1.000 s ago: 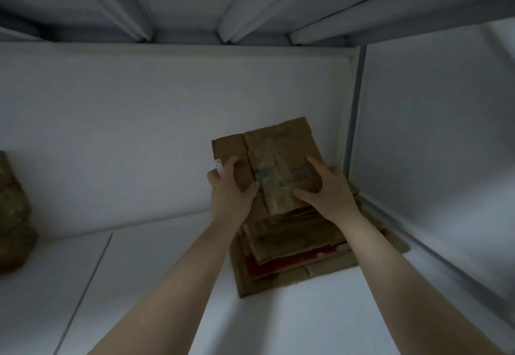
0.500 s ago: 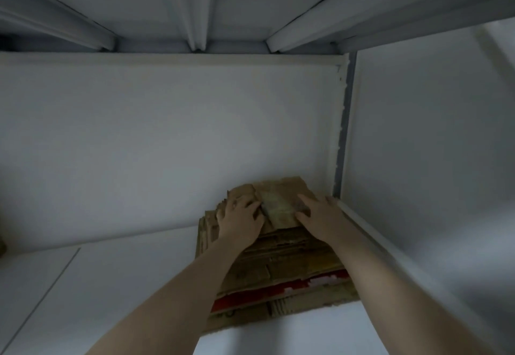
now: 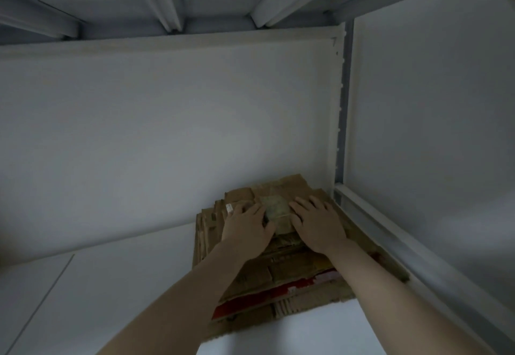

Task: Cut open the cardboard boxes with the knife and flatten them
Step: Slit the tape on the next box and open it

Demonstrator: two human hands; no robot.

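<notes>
Flattened cardboard (image 3: 278, 279) lies stacked under both pressing hands (image 3: 246, 222) (image 3: 317, 223).

Dim, grey, flat light throughout, soft shadow pooling under the forearms, slightly soft focus, and straight edges bowing at the wide-angle corners.
</notes>
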